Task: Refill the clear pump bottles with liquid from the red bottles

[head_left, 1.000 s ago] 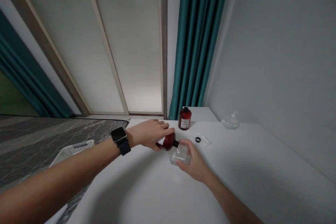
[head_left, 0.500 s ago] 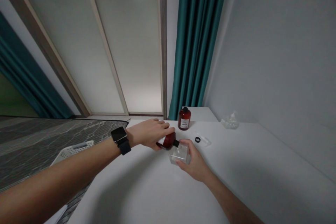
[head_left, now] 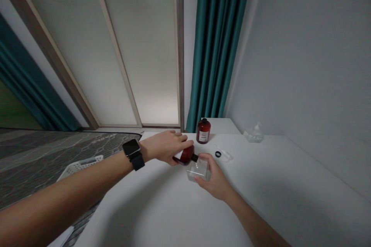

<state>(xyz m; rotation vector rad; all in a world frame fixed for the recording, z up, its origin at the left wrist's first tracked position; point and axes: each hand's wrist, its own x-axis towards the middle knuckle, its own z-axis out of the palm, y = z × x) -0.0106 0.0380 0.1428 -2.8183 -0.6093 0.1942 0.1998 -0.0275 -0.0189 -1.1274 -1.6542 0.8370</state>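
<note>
Bare worktop (head_left: 185,216) in the foreground, plain white. Right hand (head_left: 214,179): grip closed round the side of the clear bottle (head_left: 197,171), thumb on the near side, index finger up by its top. Left hand (head_left: 166,146) comes in from the left, watch (head_left: 131,148) on the wrist, grip holding the tilted bottle (head_left: 188,155) from above. That one is dark red, on its side, black neck (head_left: 194,158) angled down and right at the top of the clear bottle (can't tell if the two touch, or if anything's flowing). White basket (head_left: 79,164) off the worktop's left edge, partly behind the left forearm. Just past the right hand: black ring (head_left: 218,156), translucent piece (head_left: 227,156) right beside it. Further back, upright bottle (head_left: 203,131), dark red, black top, white label. Crumpled clear plastic (head_left: 254,134) far right, near the wall. Behind all that, teal curtain (head_left: 220,54) and frosted door (head_left: 139,65).
</note>
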